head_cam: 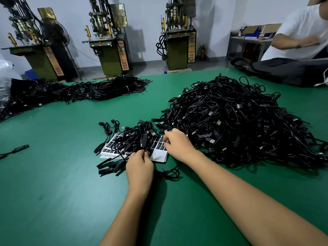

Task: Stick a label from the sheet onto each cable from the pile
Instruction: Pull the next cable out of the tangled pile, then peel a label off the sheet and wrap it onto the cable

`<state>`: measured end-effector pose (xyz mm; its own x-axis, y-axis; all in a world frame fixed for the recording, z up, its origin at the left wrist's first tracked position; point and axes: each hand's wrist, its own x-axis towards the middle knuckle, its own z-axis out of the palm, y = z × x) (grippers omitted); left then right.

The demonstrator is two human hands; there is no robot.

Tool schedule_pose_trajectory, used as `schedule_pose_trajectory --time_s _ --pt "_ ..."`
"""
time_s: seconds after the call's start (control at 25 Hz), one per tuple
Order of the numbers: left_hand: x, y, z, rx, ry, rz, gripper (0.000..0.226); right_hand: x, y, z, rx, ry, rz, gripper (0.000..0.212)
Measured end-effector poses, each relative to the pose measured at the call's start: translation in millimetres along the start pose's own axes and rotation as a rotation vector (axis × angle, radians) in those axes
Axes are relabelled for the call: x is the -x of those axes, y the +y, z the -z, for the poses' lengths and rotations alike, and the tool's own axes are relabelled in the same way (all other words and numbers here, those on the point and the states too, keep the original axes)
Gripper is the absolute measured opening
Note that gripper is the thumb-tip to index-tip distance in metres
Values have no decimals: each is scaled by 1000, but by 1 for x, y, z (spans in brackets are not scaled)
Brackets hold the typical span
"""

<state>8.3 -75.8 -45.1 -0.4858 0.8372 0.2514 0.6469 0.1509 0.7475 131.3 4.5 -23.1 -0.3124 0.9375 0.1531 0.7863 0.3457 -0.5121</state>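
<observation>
- Workshop w/ pale walls; green table fills near and mid scene.
- Far side, on floor: three olive-green press machines in a row, cables hanging off them.
- Far right: another person in white shirt leaning over a black bag on the table; behind them a small bench w/ cardboard box and blue bins.
- Big pile of loose black cables, right of centre, USB plugs sticking out all over.
- Second heap, bundled cables, far left, stretching to left edge.
- Label sheet lies flat at centre, just left of the big pile's near edge; rows of dark labels on white backing, near right corner bare white. Several cables lie across it, hiding most of its left half.
- Left hand at sheet's near edge, fingers curled, pinching a black cable w/ a block-shaped inline module that stands up above the fingers.
- Right hand over sheet's right edge, touching the pile; thumb and forefinger pinched together at a label – can't tell if it's lifted off yet, too small.
- Few finished-looking loose cables near left of sheet; one lone cable at far left edge of table.
- Small coil of cable betw. the two forearms, on the mat.
</observation>
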Motion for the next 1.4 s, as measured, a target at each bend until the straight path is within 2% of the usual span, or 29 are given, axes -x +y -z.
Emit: schedule_pose_trajectory --time_s 0.16,0.52,0.84,1.12,1.4 --pt "1 2 1 12 2 14 23 -1 12 1 -66 0 -25 15" --pt "3 4 2 -3 2 3 22 -5 11 7 -36 -54 -70 8" --pt "7 6 -2 -119 -69 -139 22 -7 5 3 -95 -9 -190 6" --pt "6 5 -2 -96 -72 -141 23 -9 2 3 -97 -45 -234 9" --pt "6 5 -3 -106 -72 -133 24 -1 2 -3 -73 66 -235 18"
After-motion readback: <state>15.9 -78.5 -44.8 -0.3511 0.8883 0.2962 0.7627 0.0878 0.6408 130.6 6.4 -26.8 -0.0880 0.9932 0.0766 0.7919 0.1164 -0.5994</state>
